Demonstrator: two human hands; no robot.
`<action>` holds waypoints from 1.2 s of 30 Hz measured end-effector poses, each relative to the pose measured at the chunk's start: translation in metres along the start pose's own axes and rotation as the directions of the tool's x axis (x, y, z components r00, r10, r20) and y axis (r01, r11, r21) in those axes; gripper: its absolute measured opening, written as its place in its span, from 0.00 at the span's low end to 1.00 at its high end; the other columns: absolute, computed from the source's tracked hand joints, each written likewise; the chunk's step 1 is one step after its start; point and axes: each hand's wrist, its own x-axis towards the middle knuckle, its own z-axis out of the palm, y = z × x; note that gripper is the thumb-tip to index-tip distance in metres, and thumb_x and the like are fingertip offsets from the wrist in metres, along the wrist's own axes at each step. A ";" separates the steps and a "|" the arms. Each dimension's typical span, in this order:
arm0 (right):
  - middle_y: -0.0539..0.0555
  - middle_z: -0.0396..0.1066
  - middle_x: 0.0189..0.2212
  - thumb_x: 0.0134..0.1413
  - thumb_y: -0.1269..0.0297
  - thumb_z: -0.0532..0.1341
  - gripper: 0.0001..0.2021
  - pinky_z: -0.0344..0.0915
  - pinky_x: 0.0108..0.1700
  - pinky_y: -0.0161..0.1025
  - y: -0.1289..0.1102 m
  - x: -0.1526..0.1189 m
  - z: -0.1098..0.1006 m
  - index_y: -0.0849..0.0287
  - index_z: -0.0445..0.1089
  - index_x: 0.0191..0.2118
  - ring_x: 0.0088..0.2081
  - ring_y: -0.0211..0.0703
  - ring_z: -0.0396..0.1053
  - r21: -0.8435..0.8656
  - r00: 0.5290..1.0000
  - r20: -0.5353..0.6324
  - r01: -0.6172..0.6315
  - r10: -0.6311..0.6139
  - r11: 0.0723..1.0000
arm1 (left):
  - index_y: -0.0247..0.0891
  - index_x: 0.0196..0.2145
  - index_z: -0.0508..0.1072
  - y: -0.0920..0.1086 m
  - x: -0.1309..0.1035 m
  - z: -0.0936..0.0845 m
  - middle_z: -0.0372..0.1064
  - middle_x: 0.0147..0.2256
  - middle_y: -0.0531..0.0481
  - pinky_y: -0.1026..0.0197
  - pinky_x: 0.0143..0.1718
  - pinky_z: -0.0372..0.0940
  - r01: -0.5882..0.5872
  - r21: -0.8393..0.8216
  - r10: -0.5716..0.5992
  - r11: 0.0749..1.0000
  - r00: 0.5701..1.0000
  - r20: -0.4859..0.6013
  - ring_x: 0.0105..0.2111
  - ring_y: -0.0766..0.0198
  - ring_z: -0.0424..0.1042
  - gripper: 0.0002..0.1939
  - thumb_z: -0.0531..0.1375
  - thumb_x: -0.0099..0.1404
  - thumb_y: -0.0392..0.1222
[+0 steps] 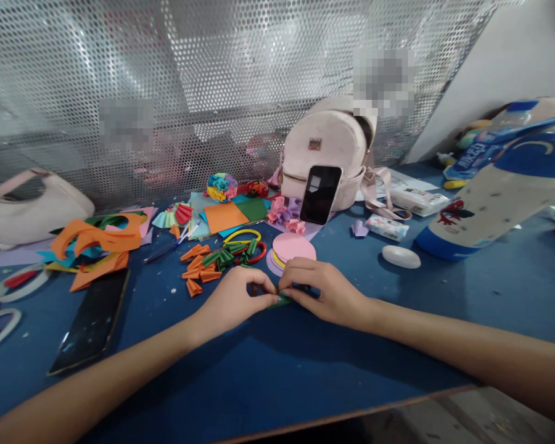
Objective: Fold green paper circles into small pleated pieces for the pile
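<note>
My left hand [238, 297] and my right hand [326, 290] meet over the blue table, both pinching a small green paper piece [283, 301] between thumb and fingers. Most of that piece is hidden by the fingertips. Just behind my right hand lie round paper discs [294, 246], pink on top. Beyond my left hand are folded orange pieces [197, 264] and folded green pieces [229, 254], the green ones by the yellow and red scissors handles [254, 251].
A phone [91, 324] and orange paper scraps [97, 237] lie left, beside tape rolls [21, 282]. A backpack [324, 145] with an upright phone [321, 194] stands behind. On the right are a large bottle [494, 197] and a white oval object [401, 256].
</note>
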 end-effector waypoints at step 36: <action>0.54 0.71 0.35 0.65 0.72 0.56 0.06 0.62 0.40 0.40 -0.007 0.000 -0.004 0.57 0.69 0.38 0.38 0.44 0.65 -0.110 0.996 -0.076 0.035 -0.044 0.993 | 0.37 0.25 0.76 0.004 -0.007 0.000 0.70 0.26 0.54 0.60 0.34 0.58 -0.133 0.118 0.149 0.984 0.979 -0.137 0.29 0.64 0.66 0.08 0.65 0.60 0.30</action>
